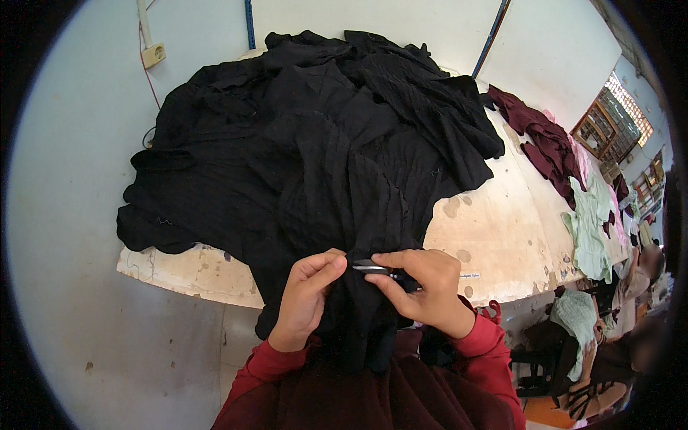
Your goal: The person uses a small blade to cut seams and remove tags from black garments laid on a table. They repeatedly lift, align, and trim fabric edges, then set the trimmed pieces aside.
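Note:
A large heap of black cloth [301,165] is spread over the worktable [494,236], and its near part hangs over the front edge toward me. My left hand [307,294] pinches a fold of this cloth between thumb and fingers near the table edge. Just beside it, my right hand [430,283] is closed around small thread snips [371,269]. Their metal tip points left at the pinched fold, close to my left fingertips. Whether the blades touch the cloth, I cannot tell. A few loose thread ends show on the black cloth.
Maroon cloth [541,136] and a pale green garment [591,226] lie along the table's right side. A wall socket [153,55] with a cable is at the upper left. At the lower right, other people sit close by, one near a light green cloth [575,326].

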Demonstrator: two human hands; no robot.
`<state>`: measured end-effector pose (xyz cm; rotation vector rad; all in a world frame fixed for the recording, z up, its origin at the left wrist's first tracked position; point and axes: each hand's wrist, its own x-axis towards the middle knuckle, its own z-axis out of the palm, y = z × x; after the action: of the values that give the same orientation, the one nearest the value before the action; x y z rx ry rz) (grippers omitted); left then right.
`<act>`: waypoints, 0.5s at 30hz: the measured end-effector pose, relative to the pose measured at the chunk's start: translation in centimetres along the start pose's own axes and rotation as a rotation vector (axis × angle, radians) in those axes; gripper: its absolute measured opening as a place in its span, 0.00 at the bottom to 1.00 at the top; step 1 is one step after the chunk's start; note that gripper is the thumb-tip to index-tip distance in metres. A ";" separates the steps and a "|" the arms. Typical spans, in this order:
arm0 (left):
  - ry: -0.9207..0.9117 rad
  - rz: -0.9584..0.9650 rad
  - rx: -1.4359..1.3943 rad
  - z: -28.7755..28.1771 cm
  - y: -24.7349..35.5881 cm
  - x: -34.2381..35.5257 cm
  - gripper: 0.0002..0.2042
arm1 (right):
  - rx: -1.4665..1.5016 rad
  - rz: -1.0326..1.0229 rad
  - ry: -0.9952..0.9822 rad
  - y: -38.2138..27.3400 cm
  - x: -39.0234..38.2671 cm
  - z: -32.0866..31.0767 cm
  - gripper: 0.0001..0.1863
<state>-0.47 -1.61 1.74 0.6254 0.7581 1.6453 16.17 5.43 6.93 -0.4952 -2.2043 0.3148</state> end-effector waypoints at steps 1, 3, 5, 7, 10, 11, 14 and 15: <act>0.004 0.001 -0.001 0.1 0.1 -0.1 0.05 | 0.015 0.010 -0.007 0.1 -0.1 0.0 0.12; 0.006 -0.001 0.000 0.2 0.1 -0.1 0.06 | 0.109 0.081 0.007 0.3 -0.3 0.1 0.11; 0.003 -0.006 0.002 0.1 -0.1 0.0 0.06 | 0.269 0.202 0.048 0.5 -0.6 0.2 0.11; -0.033 0.027 0.029 -0.6 -0.6 0.2 0.06 | 0.529 0.364 -0.005 -0.4 -0.2 -0.2 0.12; -0.023 0.128 0.144 0.0 -0.8 0.0 0.08 | 0.655 0.373 -0.075 -0.6 -0.3 0.4 0.11; -0.010 0.170 0.194 0.4 -0.9 -0.1 0.09 | 0.580 0.417 -0.056 -0.8 -0.4 1.1 0.10; 0.041 0.351 0.397 0.5 -1.4 -0.6 0.08 | 0.376 0.368 0.007 -0.5 -0.7 2.4 0.06; 0.027 0.455 0.508 0.6 -1.5 -0.6 0.08 | 0.377 0.361 0.016 -0.4 -0.7 2.6 0.05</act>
<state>1.07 -1.92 1.03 1.2057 1.1280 1.8800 14.46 4.64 4.94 -0.6768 -1.9671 0.8953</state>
